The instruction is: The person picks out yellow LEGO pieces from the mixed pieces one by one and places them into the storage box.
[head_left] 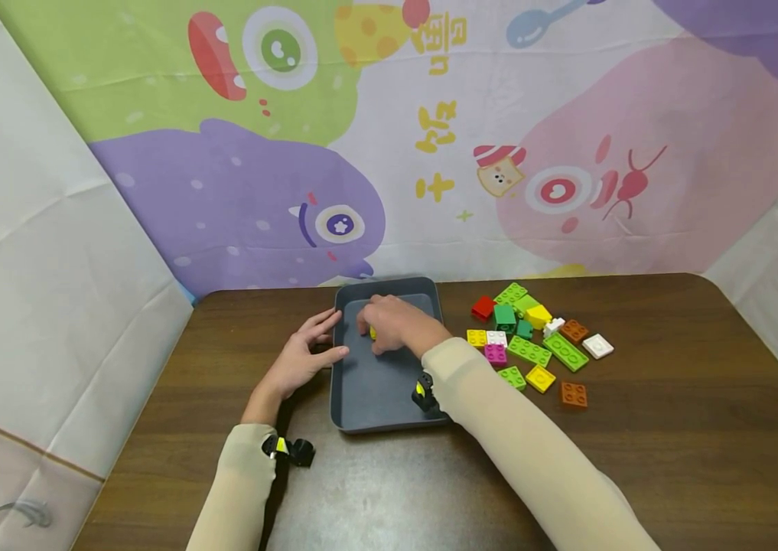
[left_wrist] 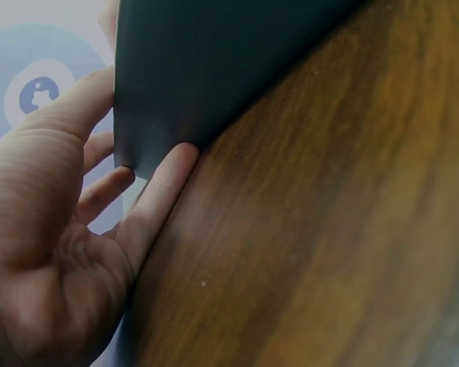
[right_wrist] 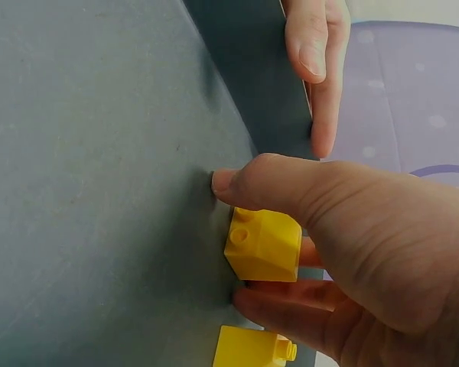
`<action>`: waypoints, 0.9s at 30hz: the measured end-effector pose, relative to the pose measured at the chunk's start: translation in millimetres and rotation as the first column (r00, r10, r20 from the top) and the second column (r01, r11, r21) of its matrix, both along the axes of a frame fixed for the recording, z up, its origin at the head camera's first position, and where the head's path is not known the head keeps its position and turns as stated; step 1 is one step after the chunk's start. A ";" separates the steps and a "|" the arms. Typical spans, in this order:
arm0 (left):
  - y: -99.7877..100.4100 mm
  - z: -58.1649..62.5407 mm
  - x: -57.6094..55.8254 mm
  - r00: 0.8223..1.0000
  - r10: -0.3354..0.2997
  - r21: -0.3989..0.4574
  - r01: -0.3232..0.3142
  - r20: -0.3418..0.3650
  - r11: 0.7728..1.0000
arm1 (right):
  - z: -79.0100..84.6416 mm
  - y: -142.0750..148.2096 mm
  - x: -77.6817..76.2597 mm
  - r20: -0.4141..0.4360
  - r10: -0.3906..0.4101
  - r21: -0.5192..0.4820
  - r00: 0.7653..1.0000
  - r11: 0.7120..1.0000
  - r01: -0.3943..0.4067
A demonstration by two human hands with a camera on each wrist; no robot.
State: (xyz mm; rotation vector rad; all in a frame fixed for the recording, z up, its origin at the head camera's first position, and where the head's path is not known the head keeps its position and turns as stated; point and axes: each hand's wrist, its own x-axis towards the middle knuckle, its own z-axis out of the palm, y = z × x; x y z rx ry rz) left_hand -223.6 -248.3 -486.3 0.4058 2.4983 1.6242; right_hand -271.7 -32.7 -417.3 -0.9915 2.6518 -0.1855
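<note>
A dark grey tray (head_left: 389, 398) lies on the table. Inside it, near the left wall, my right hand (head_left: 395, 325) reaches down with a yellow toy brick (right_wrist: 264, 245) held between thumb and fingers; the brick has a sloped side and studs. Just beside those fingers a second yellow brick (right_wrist: 249, 348) rests in the tray, partly cut off by the frame edge. My left hand (head_left: 301, 356) touches the tray's left side from outside, fingers extended along the wall and thumb at the rim. In the left wrist view, fingertips (left_wrist: 185, 157) press on the tray's outer wall near the table.
Right of the tray several loose toy bricks are spread out, among them a red brick (head_left: 483, 308), a long green brick (head_left: 565, 352), a white brick (head_left: 598, 346) and a brown brick (head_left: 574, 395). A printed cloth (head_left: 402, 229) hangs behind the table's far edge.
</note>
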 end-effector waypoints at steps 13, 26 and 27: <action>-0.9 -0.7 -0.3 1.000 0.000 0.008 0.000 -0.005 1.000 | 11.3 0.6 -1.8 -0.019 -0.026 -0.012 0.999 1.000 0.026; 0.4 -1.0 0.2 1.000 0.006 0.015 -0.006 0.003 1.000 | 25.8 2.7 -3.2 -0.044 -0.017 -0.018 0.999 1.000 0.016; 0.5 -0.9 0.4 1.000 0.006 0.015 -0.006 0.003 1.000 | 26.6 2.8 -3.3 -0.041 -0.019 -0.020 0.999 1.000 0.019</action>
